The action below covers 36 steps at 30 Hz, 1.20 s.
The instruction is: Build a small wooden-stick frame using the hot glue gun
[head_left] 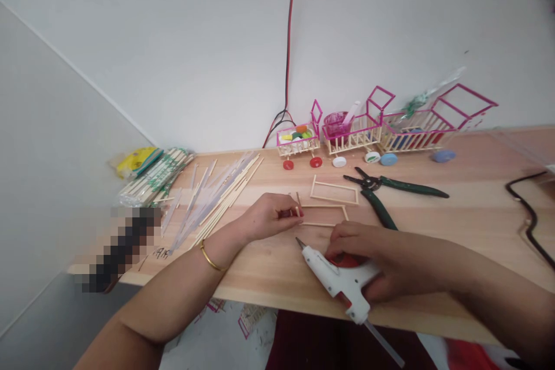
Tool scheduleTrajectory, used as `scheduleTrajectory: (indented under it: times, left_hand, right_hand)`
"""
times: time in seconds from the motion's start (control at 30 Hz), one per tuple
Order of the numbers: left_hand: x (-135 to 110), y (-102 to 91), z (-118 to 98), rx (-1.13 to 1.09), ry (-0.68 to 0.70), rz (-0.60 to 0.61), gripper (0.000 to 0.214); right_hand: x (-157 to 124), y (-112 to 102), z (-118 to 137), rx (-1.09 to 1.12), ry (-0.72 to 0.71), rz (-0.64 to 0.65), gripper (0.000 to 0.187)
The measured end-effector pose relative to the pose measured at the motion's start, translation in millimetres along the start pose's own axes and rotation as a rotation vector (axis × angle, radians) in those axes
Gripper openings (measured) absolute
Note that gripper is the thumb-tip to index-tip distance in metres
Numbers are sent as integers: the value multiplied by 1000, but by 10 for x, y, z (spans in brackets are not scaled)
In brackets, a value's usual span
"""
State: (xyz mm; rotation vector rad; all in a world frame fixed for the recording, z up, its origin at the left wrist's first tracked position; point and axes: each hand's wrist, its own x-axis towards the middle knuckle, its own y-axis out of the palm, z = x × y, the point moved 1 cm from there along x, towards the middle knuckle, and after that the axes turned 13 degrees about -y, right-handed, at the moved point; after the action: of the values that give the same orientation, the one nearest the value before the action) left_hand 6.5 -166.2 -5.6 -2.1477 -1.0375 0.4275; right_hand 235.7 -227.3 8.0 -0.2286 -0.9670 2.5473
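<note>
My left hand (269, 217) rests on the wooden table (455, 225), fingers pinched on a short thin wooden stick at the left end of an open stick frame (323, 214). My right hand (368, 263) is wrapped round a white hot glue gun (336, 277), whose nozzle points up and left toward that frame. A second, closed rectangular stick frame (335, 190) lies just behind.
Green-handled pliers (392, 191) lie right of the frames. Loose sticks (217, 199) and a wrapped stick bundle (151, 179) fill the left. A pink and wood stick train (373, 130) with bottle-cap wheels lines the wall. A black cable (526, 214) runs at right.
</note>
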Motion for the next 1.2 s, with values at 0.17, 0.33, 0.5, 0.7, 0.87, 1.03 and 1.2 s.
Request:
scheduleTrajectory:
  times: [0.17,0.33,0.5,0.7,0.87,1.03,1.2]
  left_hand:
    - [-3,5,19,-25,-17,2,22]
    - [-2,11,43,-21,-19,3,22]
    - [4,22,70,-22,-10,1,20]
    - [8,17,69,3,5,-4,19]
    - [8,6,49,38,27,3,17]
    - [13,8,48,59,70,-6,16]
    - [20,8,50,88,76,2,17]
  right_hand:
    - [14,-27,34,-14,29,18,50]
    - [-17,-110,194,-46,134,55,43]
    - [-109,-252,319,-127,259,52,50]
    - [-40,-354,318,-349,287,-43,40]
    - [211,-344,255,-597,280,-201,20]
    - [384,-255,24,-588,260,-265,17]
    - [372,-182,-137,-528,242,-215,18]
